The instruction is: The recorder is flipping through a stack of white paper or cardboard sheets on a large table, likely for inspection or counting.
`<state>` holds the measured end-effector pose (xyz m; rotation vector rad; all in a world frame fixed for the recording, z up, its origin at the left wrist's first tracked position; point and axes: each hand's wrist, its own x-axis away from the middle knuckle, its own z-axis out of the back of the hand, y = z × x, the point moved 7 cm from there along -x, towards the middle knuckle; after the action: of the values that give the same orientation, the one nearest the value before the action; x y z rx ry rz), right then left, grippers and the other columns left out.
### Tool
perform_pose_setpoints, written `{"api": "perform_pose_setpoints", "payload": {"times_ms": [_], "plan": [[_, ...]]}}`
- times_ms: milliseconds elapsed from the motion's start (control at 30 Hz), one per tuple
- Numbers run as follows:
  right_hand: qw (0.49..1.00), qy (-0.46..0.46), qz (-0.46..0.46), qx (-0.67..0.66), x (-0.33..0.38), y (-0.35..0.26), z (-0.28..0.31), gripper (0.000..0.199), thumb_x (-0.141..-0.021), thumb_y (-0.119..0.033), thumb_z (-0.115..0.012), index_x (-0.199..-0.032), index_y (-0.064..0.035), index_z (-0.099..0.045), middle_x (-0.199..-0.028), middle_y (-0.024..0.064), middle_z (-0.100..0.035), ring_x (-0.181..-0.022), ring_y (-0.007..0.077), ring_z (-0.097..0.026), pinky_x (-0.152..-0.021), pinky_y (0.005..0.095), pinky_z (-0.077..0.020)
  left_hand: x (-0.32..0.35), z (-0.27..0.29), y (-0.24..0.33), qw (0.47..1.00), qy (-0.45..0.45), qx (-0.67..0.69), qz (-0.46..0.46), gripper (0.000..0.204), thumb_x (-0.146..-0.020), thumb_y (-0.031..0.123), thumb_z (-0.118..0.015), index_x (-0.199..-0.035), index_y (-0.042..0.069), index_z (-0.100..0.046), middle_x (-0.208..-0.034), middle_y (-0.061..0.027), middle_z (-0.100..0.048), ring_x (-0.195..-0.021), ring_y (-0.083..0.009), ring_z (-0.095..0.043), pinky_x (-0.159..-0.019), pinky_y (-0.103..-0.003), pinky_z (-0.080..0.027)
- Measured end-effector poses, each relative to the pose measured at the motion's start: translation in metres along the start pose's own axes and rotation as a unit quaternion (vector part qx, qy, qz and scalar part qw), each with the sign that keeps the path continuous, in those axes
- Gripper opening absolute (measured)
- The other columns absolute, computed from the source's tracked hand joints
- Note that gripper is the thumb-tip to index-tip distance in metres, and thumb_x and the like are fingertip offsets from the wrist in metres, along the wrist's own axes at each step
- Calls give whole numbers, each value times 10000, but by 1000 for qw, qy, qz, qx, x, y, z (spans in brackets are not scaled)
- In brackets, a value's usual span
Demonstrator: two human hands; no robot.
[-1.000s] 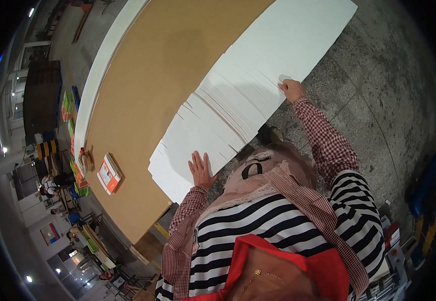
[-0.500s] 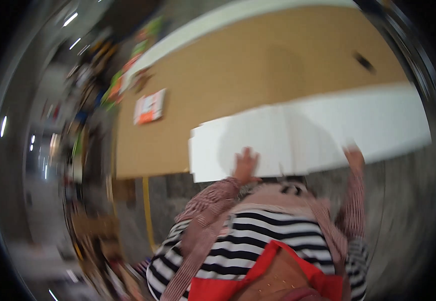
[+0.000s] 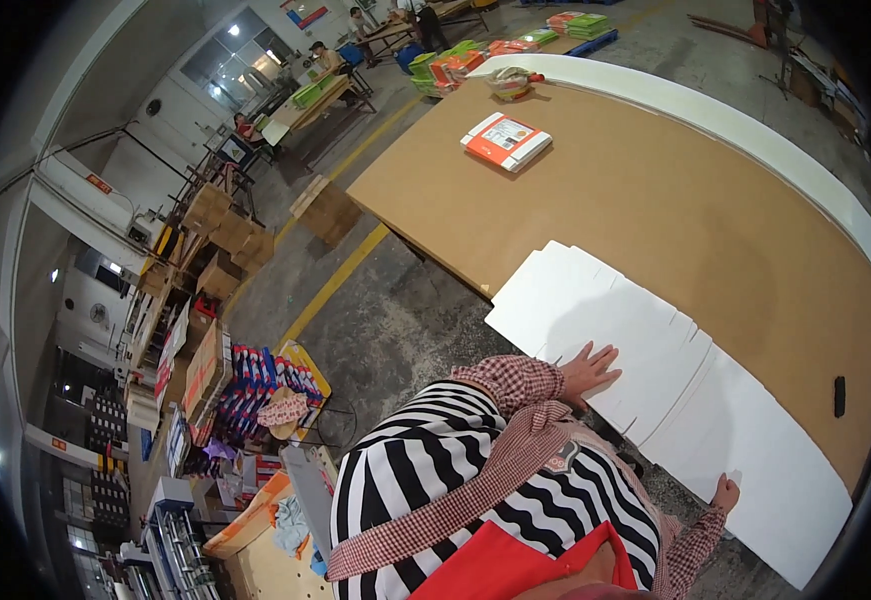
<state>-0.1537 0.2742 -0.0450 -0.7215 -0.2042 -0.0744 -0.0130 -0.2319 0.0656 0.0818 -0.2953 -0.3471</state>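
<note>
- While the left hand [image 3: 587,372] lies flat, palm down and with its fingers spread apart, it touches the white sheets [image 3: 645,372] close to their near edge.
- The right hand [image 3: 725,492] is at the same near edge, farther to the right, with its fingers curled together; whether they are clamped on the edge, I cannot tell.
- The white sheets overlap in a long row along the near side of the brown table [image 3: 645,190], and several short slits are visible in their edges.
- Both forearms wear red-and-white checked sleeves [image 3: 515,385].
- Beyond the left end of the sheets, well apart from the hands, an orange-and-white package [image 3: 507,142] lies on the table.
- Just behind this package is a roundish object [image 3: 511,84] with a red part, too small to name exactly.
- Near the right end of the table lies a small black object [image 3: 839,397].
- A white strip [image 3: 695,105] follows the far edge of the table.
- On the floor to the left stand cardboard boxes [image 3: 325,210], beside a yellow line [image 3: 335,275].
</note>
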Motion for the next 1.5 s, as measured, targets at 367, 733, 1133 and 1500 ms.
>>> {"api": "perform_pose_setpoints", "payload": {"times_ms": [367,733,1133,1500], "plan": [[989,89,-95,68,54,-35,20,244,-861,-225,-695,-885,9,-634,-839,121,-649,-766,244,-612,-726,387,-511,3,6,0,1000,1,7,-6,1259,-586,597,-822,-1525,95,-150,-1562,-296,-26,-1465,-423,-36,-1120,-656,-140],[990,65,-68,107,48,-50,19,324,-782,-278,-742,-787,3,-581,-711,131,-572,-676,260,-553,-670,419,-479,-2,1,2,1000,-9,-1,7,1243,-617,610,-804,-1530,97,-134,-1565,-291,-14,-1464,-428,-19,-1125,-655,-98],[991,-5,-39,-124,18,4,-4,380,-889,-365,-663,-728,-57,-509,-576,-14,-402,-533,114,-388,-504,300,-343,-3,-5,0,999,-14,-43,7,1237,-628,558,-821,-1531,96,-113,-1562,-296,-29,-1463,-431,-33,-1122,-661,-110],[986,-94,-101,-94,19,7,-24,449,-944,-316,-588,-639,-44,-401,-560,37,-372,-487,164,-444,-428,403,-511,-1,0,0,1000,-6,-10,3,1227,-620,466,-860,-1529,103,-120,-1557,-300,-31,-1461,-435,-34,-1127,-656,-124]]}}
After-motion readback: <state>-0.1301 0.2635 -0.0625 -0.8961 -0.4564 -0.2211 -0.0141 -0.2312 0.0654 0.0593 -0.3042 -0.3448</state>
